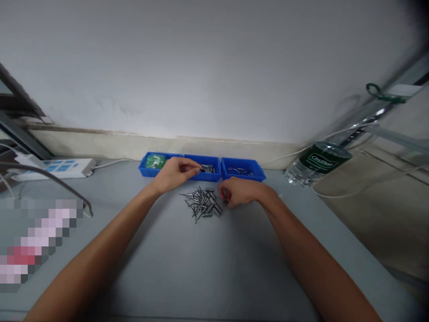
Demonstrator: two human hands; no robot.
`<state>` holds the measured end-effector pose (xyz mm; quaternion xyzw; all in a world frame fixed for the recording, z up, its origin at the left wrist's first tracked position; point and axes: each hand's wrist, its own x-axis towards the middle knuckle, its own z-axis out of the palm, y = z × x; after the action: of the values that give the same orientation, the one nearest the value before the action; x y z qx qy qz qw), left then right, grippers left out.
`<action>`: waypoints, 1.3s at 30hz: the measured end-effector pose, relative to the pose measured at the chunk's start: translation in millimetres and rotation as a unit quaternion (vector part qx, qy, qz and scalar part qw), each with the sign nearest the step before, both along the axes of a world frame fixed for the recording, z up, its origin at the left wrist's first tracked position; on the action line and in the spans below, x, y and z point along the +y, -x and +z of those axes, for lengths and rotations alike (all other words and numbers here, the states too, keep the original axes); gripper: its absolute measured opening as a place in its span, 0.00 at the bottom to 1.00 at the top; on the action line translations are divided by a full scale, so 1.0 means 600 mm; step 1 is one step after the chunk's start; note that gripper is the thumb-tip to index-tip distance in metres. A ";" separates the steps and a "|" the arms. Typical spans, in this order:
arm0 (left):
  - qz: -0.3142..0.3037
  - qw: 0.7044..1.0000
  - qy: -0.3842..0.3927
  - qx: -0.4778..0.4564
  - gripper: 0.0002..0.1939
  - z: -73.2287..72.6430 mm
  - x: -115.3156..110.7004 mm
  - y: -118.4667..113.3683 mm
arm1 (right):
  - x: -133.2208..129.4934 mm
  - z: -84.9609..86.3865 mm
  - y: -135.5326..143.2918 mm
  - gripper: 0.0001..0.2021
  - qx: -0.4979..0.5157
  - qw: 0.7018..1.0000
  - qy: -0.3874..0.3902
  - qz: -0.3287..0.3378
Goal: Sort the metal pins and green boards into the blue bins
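Observation:
My left hand (175,173) reaches over the middle blue bin (218,172), thumb and fingertips closed at small metal cylinders (208,168) inside it. Whether a piece sits between those fingertips I cannot make out. Just right of a loose pile of metal pins and cylinders (202,203) on the table, my right hand (239,192) is curled with its fingertips pinched low. What it holds, if anything, is hidden by the fingers. The left blue bin (145,171) contains a green-and-clear plastic packet (156,161). Several thin metal pins (240,171) lie in the right blue bin (259,171).
Behind the bins runs a white wall (201,80). A white power strip (72,168) with cables stands at the left. A large clear bottle with a green label (322,159) lies tilted at the right, beside a white cable (284,159). A pixelated patch covers the left table area.

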<state>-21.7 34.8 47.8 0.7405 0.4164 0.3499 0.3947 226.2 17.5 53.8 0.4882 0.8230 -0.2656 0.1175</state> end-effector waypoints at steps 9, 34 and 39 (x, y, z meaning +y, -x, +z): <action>-0.100 0.993 0.055 -0.013 0.08 0.007 -0.009 -0.002 | 0.004 0.024 -0.015 0.11 0.331 0.942 0.015 -0.050; 0.058 0.994 0.070 -0.062 0.11 -0.014 0.002 -0.006 | 0.003 0.009 0.004 0.14 0.318 0.941 -0.069 -0.094; 0.046 0.996 0.047 -0.058 0.14 -0.020 0.006 -0.008 | 0.008 0.004 -0.008 0.11 0.193 0.979 -0.065 -0.031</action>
<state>-16.9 38.2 35.7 0.6798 0.4422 0.3899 0.4363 230.7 22.2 56.2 0.4594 0.8304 -0.3039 -0.0839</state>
